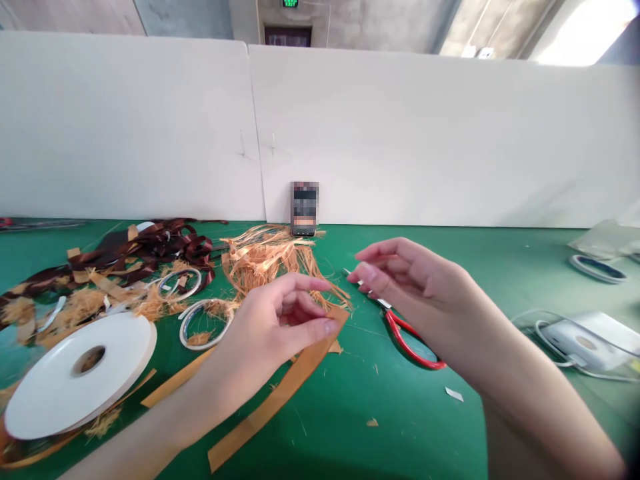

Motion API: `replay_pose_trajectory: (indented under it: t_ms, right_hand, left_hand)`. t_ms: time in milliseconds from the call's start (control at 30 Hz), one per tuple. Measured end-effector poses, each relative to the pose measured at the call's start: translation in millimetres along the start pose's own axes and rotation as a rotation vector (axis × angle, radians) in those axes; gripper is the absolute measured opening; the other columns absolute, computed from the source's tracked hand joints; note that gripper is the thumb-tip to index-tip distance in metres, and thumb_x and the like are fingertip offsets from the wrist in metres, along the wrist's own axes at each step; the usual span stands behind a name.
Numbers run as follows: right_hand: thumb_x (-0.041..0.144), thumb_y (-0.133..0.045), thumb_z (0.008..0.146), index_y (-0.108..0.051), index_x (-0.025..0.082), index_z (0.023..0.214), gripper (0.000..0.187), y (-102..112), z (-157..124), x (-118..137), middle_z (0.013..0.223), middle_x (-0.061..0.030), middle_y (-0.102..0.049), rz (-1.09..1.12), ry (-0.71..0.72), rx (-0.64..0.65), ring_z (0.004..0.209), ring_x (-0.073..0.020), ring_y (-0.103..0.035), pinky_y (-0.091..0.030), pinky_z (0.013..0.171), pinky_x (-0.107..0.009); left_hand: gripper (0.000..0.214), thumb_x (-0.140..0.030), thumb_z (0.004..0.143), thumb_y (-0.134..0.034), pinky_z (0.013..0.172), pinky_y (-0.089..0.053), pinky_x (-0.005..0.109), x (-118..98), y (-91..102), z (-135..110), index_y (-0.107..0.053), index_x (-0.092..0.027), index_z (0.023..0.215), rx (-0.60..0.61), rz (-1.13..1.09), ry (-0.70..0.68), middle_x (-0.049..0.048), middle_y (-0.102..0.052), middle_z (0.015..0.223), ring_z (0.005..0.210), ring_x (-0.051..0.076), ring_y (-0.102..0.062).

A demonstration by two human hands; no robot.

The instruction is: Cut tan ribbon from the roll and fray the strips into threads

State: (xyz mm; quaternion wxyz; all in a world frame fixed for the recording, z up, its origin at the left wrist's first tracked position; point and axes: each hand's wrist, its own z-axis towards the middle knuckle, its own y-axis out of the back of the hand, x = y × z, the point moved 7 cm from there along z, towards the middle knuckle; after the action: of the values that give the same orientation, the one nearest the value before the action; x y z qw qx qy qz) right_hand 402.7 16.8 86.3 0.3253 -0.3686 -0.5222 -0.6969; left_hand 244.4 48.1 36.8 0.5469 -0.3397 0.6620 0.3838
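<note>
My left hand (280, 327) hovers with curled fingers above a tan fibrous strip (275, 393), its fingertips close to the strip's upper end. Behind it lies a heap of frayed orange fibres (270, 260). My right hand (405, 280) hangs to the right, thumb and fingers nearly meeting, just above the blades of red-handled scissors (407, 340). Neither hand shows a held object, though a fine strand could be too thin to see. A wide white tape roll (80, 377) lies at lower left, and a thin white tape ring (205, 325) sits near my left hand.
A tangle of dark brown ribbon (150, 250) and scattered fibres cover the left of the green mat (400, 417). A blurred upright object (305, 209) leans against the white partition (400, 133). A white device with cables (580, 343) and a tape ring (597, 269) lie at right.
</note>
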Motion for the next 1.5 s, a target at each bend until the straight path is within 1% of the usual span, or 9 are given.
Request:
replay_pose_trajectory:
  t_ms: [100,233,467,700,833,933,1200,1400,1500]
  right_hand:
    - [0.036,-0.069,0.074,-0.058,0.023,0.097,0.029,-8.6,-5.6,0.8,0.082,-0.0037,-0.073,0.081,-0.049,0.128,0.072,-0.0192,-0.068,-0.052,0.057,-0.028]
    - [0.027,-0.068,0.072,-0.059,0.023,0.091,0.021,-19.1,-7.3,4.1,0.076,-0.0006,-0.073,0.142,-0.057,0.201,0.070,-0.0171,-0.069,-0.054,0.059,-0.026]
    - [0.020,-0.066,0.067,-0.057,0.023,0.084,0.020,-20.1,-4.6,3.1,0.066,0.0014,-0.071,0.226,-0.168,0.171,0.061,-0.0166,-0.067,-0.048,0.044,-0.022]
    - [0.026,-0.068,0.069,-0.055,0.022,0.093,0.027,-3.4,-2.4,2.9,0.075,-0.0017,-0.072,0.184,-0.085,0.029,0.069,-0.0178,-0.068,-0.054,0.057,-0.027]
    - [0.023,-0.066,0.070,-0.052,0.022,0.099,0.033,-14.3,-6.3,4.2,0.081,-0.0010,-0.072,0.183,-0.105,0.145,0.074,-0.0172,-0.068,-0.054,0.060,-0.026]
    - [0.018,-0.063,0.069,-0.053,0.022,0.095,0.029,-22.0,-7.6,4.7,0.078,0.0006,-0.072,0.150,-0.103,0.200,0.071,-0.0155,-0.067,-0.053,0.060,-0.025]
    - [0.018,-0.064,0.065,-0.052,0.022,0.087,0.026,-18.4,-5.4,1.5,0.068,0.0001,-0.071,0.203,-0.152,0.135,0.061,-0.0172,-0.065,-0.046,0.046,-0.024]
    - [0.022,-0.066,0.067,-0.052,0.021,0.086,0.023,5.0,0.7,0.3,0.071,-0.0032,-0.071,0.215,-0.099,-0.080,0.066,-0.0191,-0.068,-0.050,0.052,-0.027]
    - [0.023,-0.066,0.069,-0.054,0.022,0.089,0.023,3.8,1.2,0.3,0.076,-0.0039,-0.072,0.229,-0.091,-0.046,0.069,-0.0199,-0.069,-0.052,0.053,-0.028]
  left_hand:
    - [0.031,-0.029,0.071,-0.074,0.063,-0.050,0.019,-2.2,0.1,-0.7,-0.065,-0.024,0.100,0.013,-0.031,-0.019,-0.0030,-0.067,0.075,0.071,0.012,-0.064]
    - [0.027,-0.030,0.072,-0.074,0.061,-0.049,0.017,-6.5,0.7,-3.3,-0.065,-0.024,0.097,0.018,-0.044,-0.050,-0.0036,-0.067,0.073,0.068,0.010,-0.063]
    - [0.021,-0.031,0.075,-0.072,0.057,-0.046,0.017,-12.1,3.0,-5.9,-0.066,-0.025,0.095,-0.004,-0.020,-0.056,-0.0040,-0.065,0.070,0.065,0.009,-0.061]
    - [0.024,-0.033,0.072,-0.075,0.058,-0.046,0.016,-8.6,9.7,-5.6,-0.066,-0.024,0.093,-0.110,-0.044,-0.056,-0.0046,-0.063,0.070,0.065,0.008,-0.059]
    - [0.023,-0.032,0.074,-0.073,0.059,-0.047,0.016,-10.5,7.3,-5.1,-0.065,-0.024,0.094,-0.061,-0.028,-0.069,-0.0043,-0.066,0.072,0.068,0.009,-0.061]
    - [0.021,-0.031,0.075,-0.072,0.060,-0.047,0.016,-11.6,6.0,-6.4,-0.065,-0.024,0.094,-0.049,-0.020,-0.074,-0.0046,-0.066,0.072,0.067,0.009,-0.062]
    - [0.019,-0.032,0.074,-0.073,0.058,-0.047,0.015,-10.5,3.3,-7.9,-0.065,-0.025,0.090,-0.050,-0.039,-0.090,-0.0048,-0.065,0.069,0.068,0.009,-0.062]
    - [0.019,-0.032,0.074,-0.074,0.061,-0.048,0.015,-10.0,6.4,-8.3,-0.065,-0.025,0.089,-0.086,-0.018,-0.069,-0.0054,-0.064,0.071,0.069,0.008,-0.061]
    - [0.022,-0.034,0.073,-0.074,0.062,-0.048,0.016,-8.5,6.8,-8.5,-0.065,-0.025,0.090,-0.086,-0.018,-0.080,-0.0051,-0.065,0.073,0.070,0.009,-0.061]
